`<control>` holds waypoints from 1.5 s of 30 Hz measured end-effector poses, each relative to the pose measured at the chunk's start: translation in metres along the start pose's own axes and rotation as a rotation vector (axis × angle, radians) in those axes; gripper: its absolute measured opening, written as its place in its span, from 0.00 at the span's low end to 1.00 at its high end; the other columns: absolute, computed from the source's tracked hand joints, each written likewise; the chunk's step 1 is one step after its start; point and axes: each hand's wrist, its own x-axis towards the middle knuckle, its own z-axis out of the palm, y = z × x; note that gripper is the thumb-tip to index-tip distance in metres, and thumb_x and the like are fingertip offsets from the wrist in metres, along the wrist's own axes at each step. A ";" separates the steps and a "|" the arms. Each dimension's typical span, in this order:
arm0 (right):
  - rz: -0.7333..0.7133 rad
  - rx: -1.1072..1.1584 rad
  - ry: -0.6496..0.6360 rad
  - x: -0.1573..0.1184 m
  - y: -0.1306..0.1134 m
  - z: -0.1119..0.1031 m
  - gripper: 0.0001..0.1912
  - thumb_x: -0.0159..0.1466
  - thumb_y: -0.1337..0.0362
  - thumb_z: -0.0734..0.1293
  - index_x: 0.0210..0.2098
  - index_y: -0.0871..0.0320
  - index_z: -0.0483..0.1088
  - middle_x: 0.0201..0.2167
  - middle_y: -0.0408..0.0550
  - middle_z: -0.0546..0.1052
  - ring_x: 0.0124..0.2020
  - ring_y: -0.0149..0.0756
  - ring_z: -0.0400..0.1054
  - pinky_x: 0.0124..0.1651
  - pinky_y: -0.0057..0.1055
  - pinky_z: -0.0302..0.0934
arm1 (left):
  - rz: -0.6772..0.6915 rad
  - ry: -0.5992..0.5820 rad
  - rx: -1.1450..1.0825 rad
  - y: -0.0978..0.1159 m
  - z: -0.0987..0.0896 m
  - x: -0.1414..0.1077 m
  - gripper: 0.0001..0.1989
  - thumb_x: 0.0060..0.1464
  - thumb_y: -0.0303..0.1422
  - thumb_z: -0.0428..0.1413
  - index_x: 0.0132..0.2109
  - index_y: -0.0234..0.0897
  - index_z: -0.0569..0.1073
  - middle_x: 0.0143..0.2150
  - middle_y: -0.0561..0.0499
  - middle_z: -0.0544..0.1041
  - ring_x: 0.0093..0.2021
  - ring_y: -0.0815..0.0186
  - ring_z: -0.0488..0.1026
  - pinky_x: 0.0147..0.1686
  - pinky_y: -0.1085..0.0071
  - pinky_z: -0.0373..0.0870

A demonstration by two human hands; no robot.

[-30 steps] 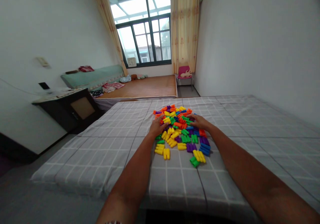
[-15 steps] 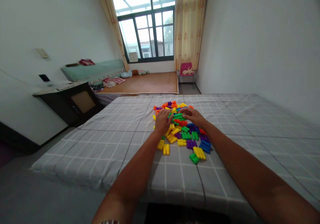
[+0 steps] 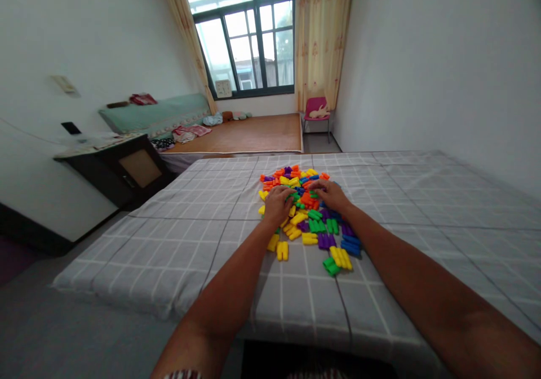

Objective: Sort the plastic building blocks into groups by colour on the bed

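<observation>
A pile of plastic building blocks (image 3: 298, 231) in yellow, green, orange, purple and blue lies on the checked cloth. My left hand (image 3: 279, 201) is at the pile's left side, its fingers curled around a green block (image 3: 295, 197) that shows at the fingertips. On the other side, my right hand (image 3: 331, 194) pinches another green block (image 3: 313, 194), mostly covered by the fingers. Orange blocks (image 3: 310, 201) lie between the two hands. Nearer to me are a yellow block (image 3: 340, 258) and a green block (image 3: 331, 265) touching it.
The grey checked cloth (image 3: 177, 255) covers the wide surface in front of me. Beyond it stand a bed with a brown mat (image 3: 257, 133) and a pink chair (image 3: 316, 108). A dark cabinet (image 3: 131, 170) is at the left, and a white wall (image 3: 431, 74) runs along the right.
My hands have moved slightly apart. The green blocks that spanned the gap between them now show as separate pieces at each hand. The view has tilted down slightly.
</observation>
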 end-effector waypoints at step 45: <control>-0.163 -0.447 -0.298 -0.002 0.003 -0.006 0.16 0.56 0.68 0.67 0.45 0.60 0.75 0.36 0.50 0.79 0.38 0.41 0.73 0.46 0.38 0.65 | -0.086 -0.121 0.199 -0.014 -0.009 -0.004 0.14 0.60 0.30 0.50 0.47 0.42 0.79 0.44 0.48 0.79 0.45 0.61 0.73 0.48 0.63 0.68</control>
